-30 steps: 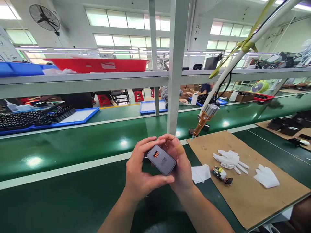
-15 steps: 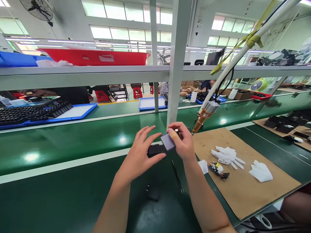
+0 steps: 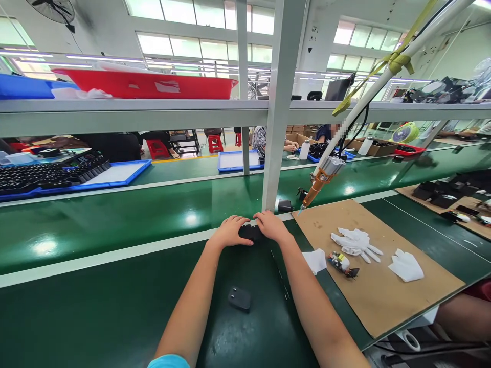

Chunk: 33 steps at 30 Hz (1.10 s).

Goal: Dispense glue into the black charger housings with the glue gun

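Note:
At the far edge of the green bench, a black block with a notched top edge lies between my hands, partly covered by them. My left hand grips its left end, thumb in front and fingers behind. Around the right end curls my right hand; its thumb is mostly out of sight. A small black case with two shiny spots rests nearer me, between my forearms. Beside my right forearm lie thin dark tweezers.
A brown board at right carries white gloves, a folded white cloth and a small circuit board. An orange-tipped tool hangs from a slanted pole. A metal post stands just beyond my hands. Another black case sits on the green belt.
My right hand held a small flat grey-faced piece; it no longer shows. Both hands have moved forward onto the black block. The small case between my forearms shows more clearly.

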Each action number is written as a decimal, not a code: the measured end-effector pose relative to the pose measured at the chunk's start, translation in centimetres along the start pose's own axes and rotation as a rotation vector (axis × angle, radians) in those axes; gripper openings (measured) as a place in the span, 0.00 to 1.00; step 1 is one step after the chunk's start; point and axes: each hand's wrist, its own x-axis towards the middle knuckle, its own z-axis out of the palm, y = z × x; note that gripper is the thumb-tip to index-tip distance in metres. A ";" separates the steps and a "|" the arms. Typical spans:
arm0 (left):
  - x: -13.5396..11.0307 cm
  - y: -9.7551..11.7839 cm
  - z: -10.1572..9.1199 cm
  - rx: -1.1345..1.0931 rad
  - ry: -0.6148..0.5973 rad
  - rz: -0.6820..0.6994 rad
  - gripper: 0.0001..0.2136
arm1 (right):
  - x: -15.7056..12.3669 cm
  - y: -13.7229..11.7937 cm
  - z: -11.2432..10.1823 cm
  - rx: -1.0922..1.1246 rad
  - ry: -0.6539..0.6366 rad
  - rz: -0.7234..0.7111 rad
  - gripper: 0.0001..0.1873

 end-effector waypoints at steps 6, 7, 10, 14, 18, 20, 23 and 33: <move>0.7 0.1 1.2 0.086 -0.038 -0.034 0.35 | 0.7 0.4 1.2 0.049 -0.034 0.062 0.20; 0.7 0.1 1.2 0.086 -0.038 -0.038 0.35 | 0.7 0.5 1.0 0.067 -0.036 0.073 0.20; 0.5 0.3 1.0 0.082 -0.041 -0.055 0.34 | 0.6 0.9 0.3 0.132 -0.056 0.078 0.19; 0.4 0.7 0.8 0.064 -0.038 -0.076 0.33 | 0.4 1.1 -0.4 0.200 -0.060 0.074 0.18; 0.5 1.0 0.9 0.043 -0.048 -0.090 0.32 | 0.4 1.1 -0.2 0.228 -0.093 0.070 0.18; 0.5 1.0 0.8 0.029 -0.055 -0.088 0.32 | 0.4 1.1 -0.3 0.230 -0.101 0.060 0.18; 0.2 0.5 0.3 -0.009 -0.052 -0.066 0.35 | 0.2 0.8 -0.8 0.226 -0.061 0.040 0.19; -2.2 -5.5 -2.5 -0.297 0.143 -0.291 0.31 | 4.5 -3.7 -1.5 -0.075 -0.078 0.008 0.23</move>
